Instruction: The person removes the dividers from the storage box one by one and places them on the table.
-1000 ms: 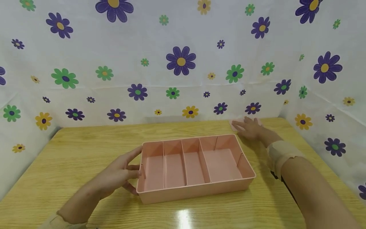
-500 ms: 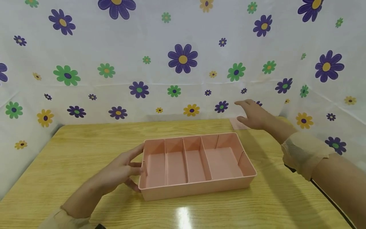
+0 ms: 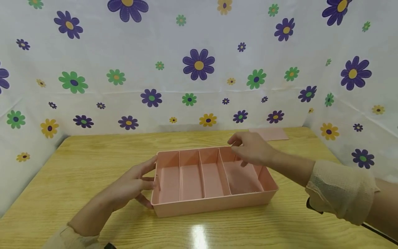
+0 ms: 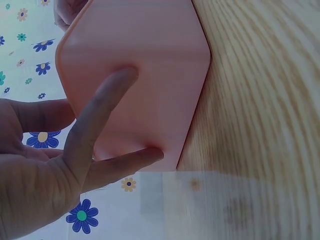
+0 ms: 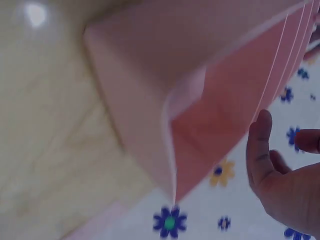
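Note:
A pink compartment box point(image 3: 214, 205) stands on the wooden table with thin dividers across it, making several sections. At its left end my left hand point(image 3: 127, 185) grips the end wall, one digit at the rim. In the left wrist view, two more fingers point(image 4: 102, 110) lie spread against the outside of that wall. My right hand point(image 3: 253, 148) hovers over the back of the large right section, its fingers loosely bent and holding nothing. A flat pink panel point(image 3: 273, 134) lies at the table's back right, partly behind the right hand.
Behind the wooden table point(image 3: 102, 152) and along both sides hangs a white cloth point(image 3: 174, 41) printed with purple, green and yellow flowers. The table extends on either side of the box.
My right hand has lifted off the flat pink panel, which stays at the back, and moved left and toward me over the box. My left hand keeps its place.

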`<control>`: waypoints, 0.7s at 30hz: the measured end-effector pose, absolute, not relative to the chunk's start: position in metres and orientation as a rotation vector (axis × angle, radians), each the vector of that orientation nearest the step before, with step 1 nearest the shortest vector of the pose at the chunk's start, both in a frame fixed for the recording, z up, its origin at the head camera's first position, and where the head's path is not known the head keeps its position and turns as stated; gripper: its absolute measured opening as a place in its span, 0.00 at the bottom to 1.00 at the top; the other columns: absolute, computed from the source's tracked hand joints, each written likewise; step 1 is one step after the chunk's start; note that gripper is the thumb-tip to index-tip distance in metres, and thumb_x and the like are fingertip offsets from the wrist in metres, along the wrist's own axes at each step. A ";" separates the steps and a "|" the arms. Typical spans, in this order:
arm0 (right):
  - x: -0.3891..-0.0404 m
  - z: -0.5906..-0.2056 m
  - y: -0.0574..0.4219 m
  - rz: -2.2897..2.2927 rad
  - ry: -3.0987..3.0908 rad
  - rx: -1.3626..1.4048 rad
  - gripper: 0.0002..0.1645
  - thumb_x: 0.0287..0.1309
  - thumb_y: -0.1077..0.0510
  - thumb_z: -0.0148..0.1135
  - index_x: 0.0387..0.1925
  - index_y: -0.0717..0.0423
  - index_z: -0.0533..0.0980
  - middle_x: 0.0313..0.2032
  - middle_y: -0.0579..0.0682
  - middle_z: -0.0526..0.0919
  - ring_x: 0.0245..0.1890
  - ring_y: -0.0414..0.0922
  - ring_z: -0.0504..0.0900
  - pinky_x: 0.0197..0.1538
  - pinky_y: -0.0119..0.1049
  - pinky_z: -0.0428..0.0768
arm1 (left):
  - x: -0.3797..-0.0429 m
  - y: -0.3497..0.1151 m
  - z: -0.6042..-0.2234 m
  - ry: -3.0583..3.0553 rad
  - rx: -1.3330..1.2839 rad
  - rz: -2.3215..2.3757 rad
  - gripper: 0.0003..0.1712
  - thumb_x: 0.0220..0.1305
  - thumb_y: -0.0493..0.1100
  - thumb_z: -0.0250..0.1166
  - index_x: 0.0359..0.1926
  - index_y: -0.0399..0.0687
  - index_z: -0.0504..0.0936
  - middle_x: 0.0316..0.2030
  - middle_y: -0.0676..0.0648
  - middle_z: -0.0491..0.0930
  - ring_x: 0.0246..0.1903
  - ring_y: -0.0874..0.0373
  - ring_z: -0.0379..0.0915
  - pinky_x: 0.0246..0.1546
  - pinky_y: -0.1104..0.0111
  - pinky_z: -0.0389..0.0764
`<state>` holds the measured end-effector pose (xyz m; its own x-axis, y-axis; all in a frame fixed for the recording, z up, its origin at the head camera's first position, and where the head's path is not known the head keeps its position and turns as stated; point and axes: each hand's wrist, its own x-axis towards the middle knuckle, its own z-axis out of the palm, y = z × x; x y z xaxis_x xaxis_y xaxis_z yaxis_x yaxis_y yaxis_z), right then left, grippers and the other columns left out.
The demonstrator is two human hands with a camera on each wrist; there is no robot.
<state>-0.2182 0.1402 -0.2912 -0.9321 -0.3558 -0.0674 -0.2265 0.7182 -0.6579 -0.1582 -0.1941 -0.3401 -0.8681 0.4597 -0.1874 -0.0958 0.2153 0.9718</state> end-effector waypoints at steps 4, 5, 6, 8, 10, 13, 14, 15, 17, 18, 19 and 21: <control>-0.202 -0.308 0.119 -1.120 2.501 -0.243 0.37 0.52 0.55 0.57 0.62 0.64 0.58 0.47 0.60 0.73 0.33 0.51 0.78 0.25 0.40 0.83 | -0.159 -0.193 -0.340 2.048 0.344 1.701 0.43 0.61 0.30 0.50 0.71 0.62 0.45 0.71 0.45 0.45 0.60 0.36 0.57 0.24 0.44 0.80; -0.200 -0.313 0.115 -1.117 2.468 -0.204 0.41 0.50 0.54 0.59 0.62 0.64 0.56 0.46 0.58 0.73 0.31 0.51 0.78 0.25 0.41 0.83 | -0.158 -0.193 -0.340 2.044 0.346 1.702 0.43 0.62 0.30 0.50 0.71 0.62 0.44 0.71 0.44 0.45 0.60 0.36 0.56 0.24 0.44 0.80; -0.199 -0.318 0.112 -1.096 2.451 -0.177 0.39 0.47 0.53 0.61 0.59 0.64 0.59 0.41 0.57 0.74 0.29 0.52 0.78 0.24 0.41 0.83 | -0.158 -0.193 -0.340 2.039 0.347 1.703 0.43 0.62 0.30 0.49 0.72 0.62 0.43 0.71 0.44 0.44 0.60 0.36 0.56 0.24 0.44 0.80; -0.198 -0.330 0.106 -1.024 2.429 -0.187 0.26 0.45 0.52 0.62 0.43 0.65 0.70 0.29 0.54 0.74 0.21 0.49 0.77 0.20 0.36 0.81 | -0.156 -0.193 -0.340 2.035 0.338 1.698 0.43 0.63 0.30 0.48 0.72 0.62 0.42 0.71 0.44 0.43 0.61 0.36 0.54 0.24 0.44 0.80; -0.197 -0.341 0.103 -0.961 2.440 -0.223 0.11 0.44 0.55 0.60 0.22 0.60 0.71 0.16 0.49 0.70 0.13 0.45 0.73 0.15 0.32 0.75 | -0.155 -0.193 -0.341 2.036 0.327 1.692 0.43 0.63 0.29 0.47 0.72 0.62 0.41 0.71 0.44 0.42 0.61 0.35 0.53 0.25 0.45 0.81; -0.197 -0.352 0.102 -0.905 2.489 -0.263 0.18 0.42 0.61 0.53 0.06 0.51 0.59 0.07 0.46 0.62 0.07 0.41 0.66 0.09 0.28 0.65 | -0.153 -0.192 -0.342 2.039 0.318 1.687 0.43 0.62 0.29 0.47 0.72 0.61 0.41 0.71 0.44 0.41 0.61 0.35 0.52 0.25 0.45 0.81; -0.197 -0.353 0.102 -0.915 2.501 -0.258 0.17 0.41 0.63 0.52 0.06 0.51 0.59 0.07 0.45 0.61 0.06 0.41 0.66 0.09 0.28 0.65 | -0.153 -0.191 -0.342 2.043 0.318 1.684 0.43 0.62 0.29 0.47 0.72 0.62 0.41 0.71 0.44 0.41 0.61 0.35 0.53 0.24 0.46 0.81; -0.197 -0.354 0.103 -0.926 2.511 -0.248 0.17 0.40 0.64 0.50 0.06 0.50 0.58 0.07 0.45 0.61 0.06 0.42 0.67 0.08 0.29 0.66 | -0.154 -0.191 -0.342 2.043 0.321 1.684 0.43 0.62 0.29 0.47 0.72 0.62 0.41 0.71 0.45 0.42 0.61 0.35 0.53 0.24 0.45 0.81; -0.197 -0.354 0.103 -0.941 2.513 -0.239 0.15 0.39 0.65 0.49 0.07 0.50 0.58 0.09 0.45 0.62 0.07 0.44 0.69 0.09 0.30 0.68 | -0.154 -0.191 -0.342 2.045 0.331 1.683 0.43 0.62 0.29 0.47 0.72 0.63 0.42 0.71 0.45 0.42 0.61 0.35 0.54 0.24 0.45 0.81; -0.198 -0.353 0.103 -0.946 2.509 -0.235 0.15 0.39 0.65 0.49 0.07 0.51 0.59 0.09 0.46 0.62 0.08 0.45 0.71 0.09 0.31 0.70 | -0.155 -0.191 -0.342 2.049 0.336 1.681 0.43 0.62 0.29 0.47 0.72 0.63 0.42 0.71 0.45 0.43 0.61 0.36 0.55 0.23 0.45 0.81; -0.198 -0.352 0.103 -0.941 2.505 -0.239 0.14 0.40 0.65 0.49 0.07 0.52 0.59 0.10 0.46 0.63 0.08 0.46 0.72 0.10 0.32 0.71 | -0.155 -0.191 -0.341 2.051 0.340 1.681 0.43 0.63 0.29 0.47 0.72 0.63 0.42 0.71 0.45 0.43 0.60 0.36 0.55 0.23 0.45 0.81; -0.200 -0.348 0.102 -0.953 2.486 -0.240 0.13 0.42 0.64 0.49 0.09 0.54 0.62 0.11 0.47 0.64 0.10 0.48 0.75 0.11 0.33 0.73 | -0.156 -0.191 -0.340 2.051 0.347 1.684 0.43 0.63 0.29 0.47 0.71 0.64 0.42 0.71 0.45 0.43 0.60 0.36 0.56 0.23 0.45 0.80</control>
